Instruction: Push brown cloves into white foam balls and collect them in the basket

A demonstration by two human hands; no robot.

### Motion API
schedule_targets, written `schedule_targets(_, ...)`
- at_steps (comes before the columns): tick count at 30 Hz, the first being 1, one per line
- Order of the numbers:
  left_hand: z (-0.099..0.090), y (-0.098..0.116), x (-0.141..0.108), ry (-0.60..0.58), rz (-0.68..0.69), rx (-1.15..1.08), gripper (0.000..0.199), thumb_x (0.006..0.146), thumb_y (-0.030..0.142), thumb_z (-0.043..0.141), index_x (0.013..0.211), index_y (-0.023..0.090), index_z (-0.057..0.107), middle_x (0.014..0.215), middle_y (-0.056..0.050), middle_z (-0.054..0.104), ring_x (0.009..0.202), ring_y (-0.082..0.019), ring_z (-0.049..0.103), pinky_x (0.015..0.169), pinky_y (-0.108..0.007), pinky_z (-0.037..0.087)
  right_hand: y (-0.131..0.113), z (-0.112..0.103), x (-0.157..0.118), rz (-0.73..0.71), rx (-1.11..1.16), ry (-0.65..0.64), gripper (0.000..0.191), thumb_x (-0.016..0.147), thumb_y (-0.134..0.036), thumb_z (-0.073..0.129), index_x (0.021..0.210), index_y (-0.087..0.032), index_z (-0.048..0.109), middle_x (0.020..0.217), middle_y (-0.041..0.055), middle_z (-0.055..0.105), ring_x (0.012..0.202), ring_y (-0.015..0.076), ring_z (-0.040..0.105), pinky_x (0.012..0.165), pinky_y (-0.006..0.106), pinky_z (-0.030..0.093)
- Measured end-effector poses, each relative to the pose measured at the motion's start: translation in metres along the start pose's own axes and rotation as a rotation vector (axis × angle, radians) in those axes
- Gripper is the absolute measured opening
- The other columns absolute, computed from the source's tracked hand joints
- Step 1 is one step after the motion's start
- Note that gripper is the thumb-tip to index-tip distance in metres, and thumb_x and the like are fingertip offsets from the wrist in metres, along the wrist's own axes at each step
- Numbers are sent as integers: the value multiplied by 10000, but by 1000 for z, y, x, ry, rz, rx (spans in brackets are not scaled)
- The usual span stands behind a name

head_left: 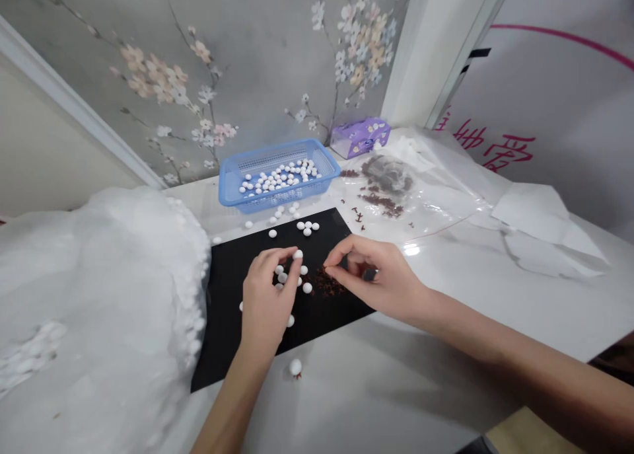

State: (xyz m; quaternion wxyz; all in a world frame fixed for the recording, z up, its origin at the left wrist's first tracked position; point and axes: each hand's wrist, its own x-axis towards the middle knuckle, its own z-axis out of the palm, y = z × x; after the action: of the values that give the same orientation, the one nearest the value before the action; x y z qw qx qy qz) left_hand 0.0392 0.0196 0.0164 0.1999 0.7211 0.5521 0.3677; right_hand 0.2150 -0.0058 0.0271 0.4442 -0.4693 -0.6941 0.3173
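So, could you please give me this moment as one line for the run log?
left hand: at white bead | right hand: at brown crumbs | both over black mat

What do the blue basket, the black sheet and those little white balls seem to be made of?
The blue basket looks like moulded plastic, glossy, with fine even perforations. The black sheet seems matte foam or card; its flat dull face doesn't settle which. The white balls look smooth and faintly glossy, perhaps plastic or foam, but they are too small to tell.
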Motion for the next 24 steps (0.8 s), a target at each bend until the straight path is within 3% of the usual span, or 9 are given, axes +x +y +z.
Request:
schedule_targets(4, 4, 18, -13, -87, -322, -553, 199, 760, 346, 627, 911, 218, 653, 896, -17, 676, 810, -143, 616, 710, -240, 475, 0, 0, -2, -108, -48, 167, 41, 820, -162, 527, 818, -195, 502, 708, -3, 617, 501, 70, 526, 480, 210, 422)
schedule_targets(8, 10, 27, -20, -139, -480, -876, 202, 713, 314, 694, 894, 225, 679, 859, 2, 686, 808, -101, 613, 724, -181, 474, -1, 1, -4, -150, -31, 212, 88, 823, -152, 528, 836, -206, 460, 791, 9, 640, 529, 74, 560, 469, 213, 432)
schedule_targets(15, 16, 26, -22, -130, -598, -991, 201, 672, 307, 731, 846, 207, 718, 802, -5, 697, 751, -87, 608, 742, -177, 493, 0, 2, -4, -157, -9, 174, 109, 834, -134, 509, 863, -212, 439, 821, 10, 634, 538, 69, 564, 451, 207, 409)
schedule_targets(24, 17, 25, -23, -122, -618, -1023, 197, 667, 299, 730, 837, 198, 731, 837, -24, 718, 746, -99, 623, 729, -190, 506, 1, 1, -4, -167, -77, 140, 61, 846, -171, 497, 872, -210, 458, 772, -1, 628, 483, 59, 510, 466, 212, 404)
